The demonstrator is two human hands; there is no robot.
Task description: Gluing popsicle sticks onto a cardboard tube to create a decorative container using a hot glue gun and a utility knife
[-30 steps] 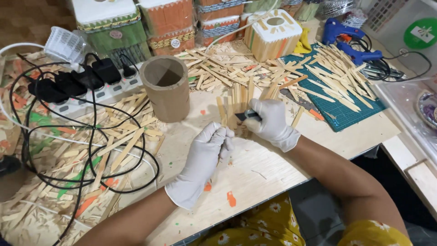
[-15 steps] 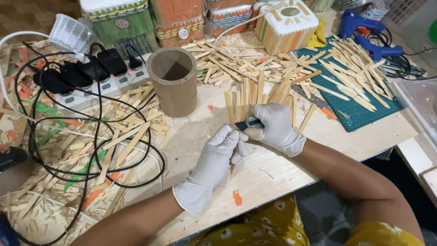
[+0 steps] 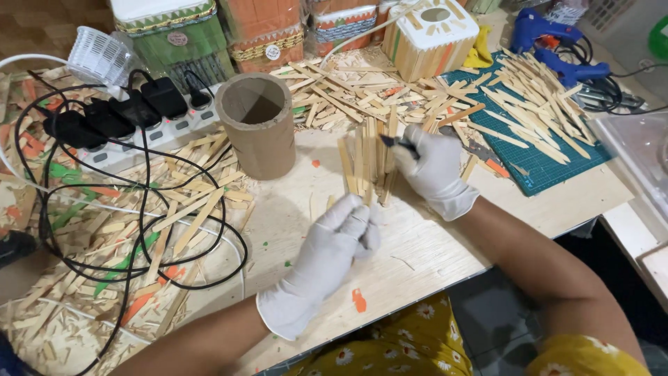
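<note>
Both my hands wear white gloves. My right hand [image 3: 440, 170] is closed on a small dark tool [image 3: 399, 142], whose tip rests on a row of flat wooden sticks [image 3: 367, 161] lying side by side on the pale table [image 3: 417, 251]. My left hand [image 3: 332, 247] lies on the table nearer to me, just below the sticks. Its fingers are curled together and I see nothing in them. A brown cardboard tube [image 3: 258, 125] stands upright to the left of the sticks.
Loose sticks litter the table. A white power strip [image 3: 132, 136] with black adapters and looping black cables [image 3: 139, 230] lies at the left. A green cutting mat [image 3: 550, 150], a blue glue gun [image 3: 553, 31], a stick-built box [image 3: 431, 31] and decorated containers [image 3: 174, 31] stand behind.
My left hand has drawn back from the sticks toward me. My right hand stays on the sticks with the tool. The view has shifted slightly.
</note>
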